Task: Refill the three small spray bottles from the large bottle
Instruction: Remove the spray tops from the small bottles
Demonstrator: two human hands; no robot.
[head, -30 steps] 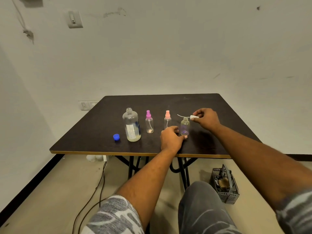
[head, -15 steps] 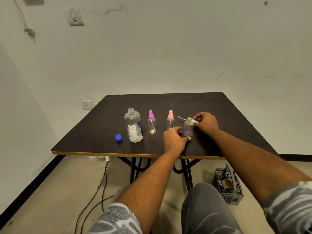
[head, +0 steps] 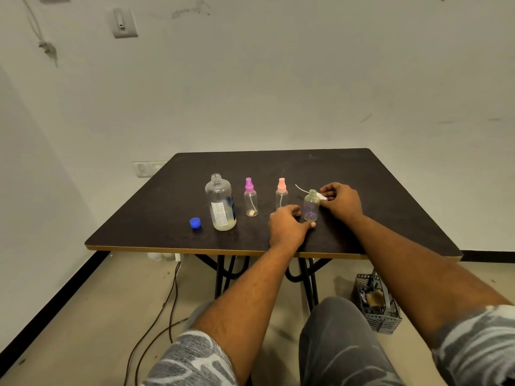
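One dark, matte, square counter [head: 390, 218] carries one large bottle [head: 220, 203], three small bottles and one loose blue cap [head: 195, 222]. Large bottle: clear round plastic, uncapped, labelled, pale liquid low inside, leftmost in the row. Purple-topped spray bottle [head: 250, 199] and pink-topped spray bottle [head: 281, 192]: clear, upright, heads on. Open small bottle [head: 311, 206]: upright, rightmost, between both hands. Left hand [head: 288, 228]: fingers curled beside its base, thumb tip at its foot; whether they grip it cannot be told. Right hand [head: 341, 201]: fingers pinch the white spray head [head: 322, 196], its thin dip tube [head: 300, 188] trailing left behind the bottle's neck. One grey lattice crate [head: 376, 305] stands on the floor.
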